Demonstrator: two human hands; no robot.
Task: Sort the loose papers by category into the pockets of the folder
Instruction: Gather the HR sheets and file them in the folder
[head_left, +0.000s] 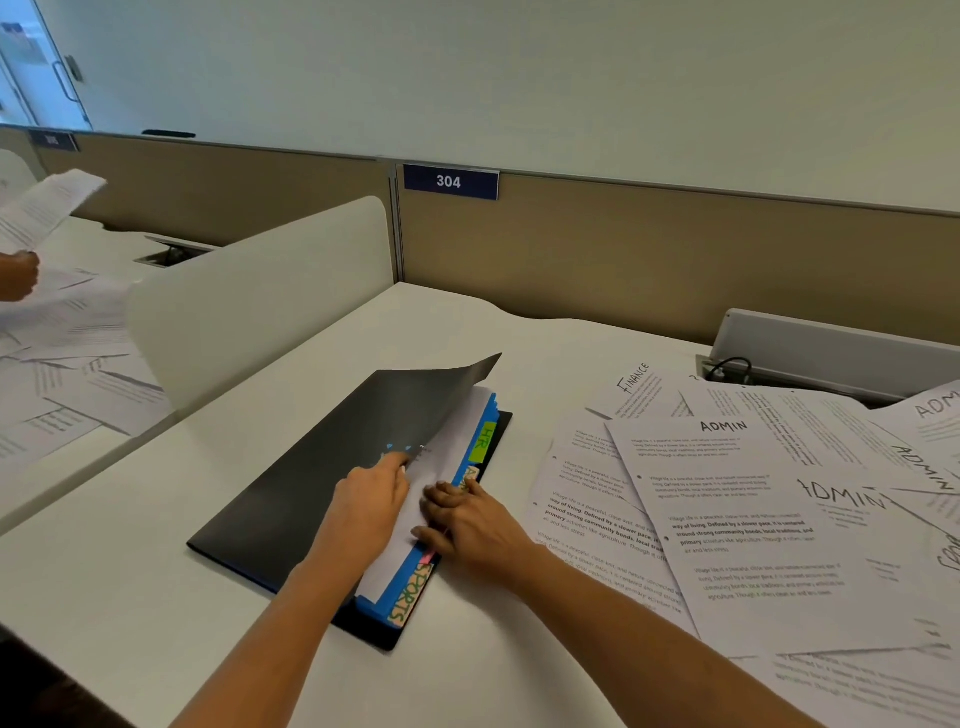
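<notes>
A black folder (291, 499) lies on the white desk, its front cover curled up at the far corner. Inside are blue dividers with tabs reading HR (484, 441) and SPORTS (410, 597). A white sheet (452, 452) sits in the front pocket. My left hand (371, 506) presses flat on that sheet and the cover's edge. My right hand (467, 525) rests on the dividers' tabbed edge, fingers curled onto the sheet's side. To the right lies a spread of loose papers (753, 519) headed ADMIN and FINANCE.
A white curved partition (260, 291) stands left of the folder. Beyond it another person's hand (18, 275) holds sheets over a paper-strewn desk. A tan back panel with a 304 sign (449, 182) and an open cable box (831, 353) line the desk's rear.
</notes>
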